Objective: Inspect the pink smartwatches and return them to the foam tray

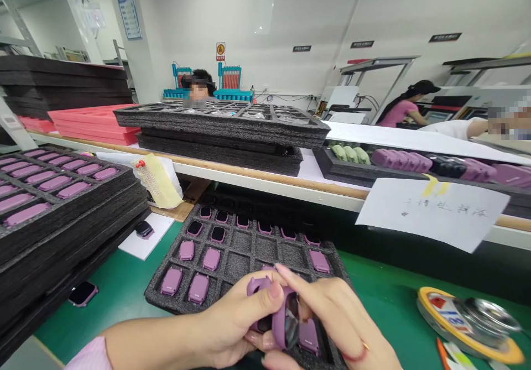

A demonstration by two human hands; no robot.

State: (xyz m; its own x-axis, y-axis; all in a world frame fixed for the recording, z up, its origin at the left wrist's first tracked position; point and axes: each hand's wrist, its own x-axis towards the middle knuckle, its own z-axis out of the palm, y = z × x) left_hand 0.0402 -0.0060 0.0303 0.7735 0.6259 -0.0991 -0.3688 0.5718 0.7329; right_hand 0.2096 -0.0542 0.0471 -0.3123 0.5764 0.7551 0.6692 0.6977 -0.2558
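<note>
My left hand (226, 326) grips a purple smartwatch case (282, 320) from the left, thumb on top. From the right, my right hand (336, 320) pinches the same case, its fingers closed over the dark screen. Both hands hover above the near edge of a black foam tray (244, 254). Several purple watch bodies lie in the tray's pockets, some screen up, some back up.
A stack of black foam trays (53, 215) filled with purple cases rises at the left. A loose watch (83, 293) lies on the green mat. A round tin (473, 320) sits at the right. More trays, a paper note (431, 212) and seated people are behind the shelf.
</note>
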